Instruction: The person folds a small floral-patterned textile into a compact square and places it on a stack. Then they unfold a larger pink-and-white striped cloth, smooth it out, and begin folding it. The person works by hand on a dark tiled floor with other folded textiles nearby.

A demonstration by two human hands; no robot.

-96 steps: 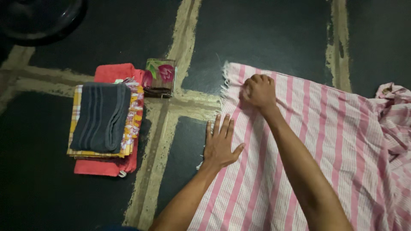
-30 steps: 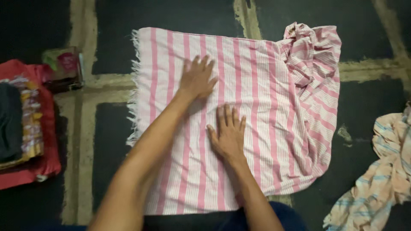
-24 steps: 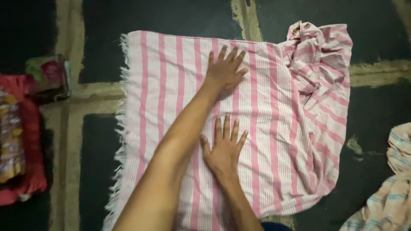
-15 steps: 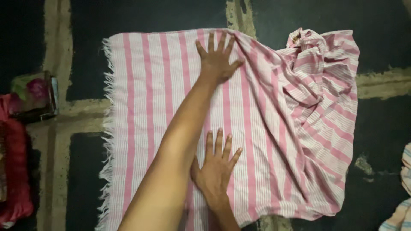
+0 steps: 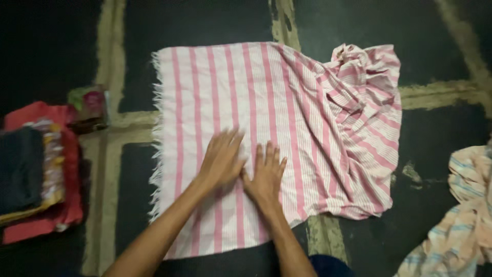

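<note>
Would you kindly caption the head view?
Both hands, left and right, press flat on a pink-striped cloth on the floor.

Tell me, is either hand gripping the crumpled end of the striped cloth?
No, the left hand and right hand both lie flat on the smooth part of the striped cloth.

1. The floor is dark, almost black, with pale worn lines crossing it like a grid.
2. One pale line runs away beyond the fingertips, another passes to their right.
3. The light is dim; the far left corner is perhaps only shadow.
</note>
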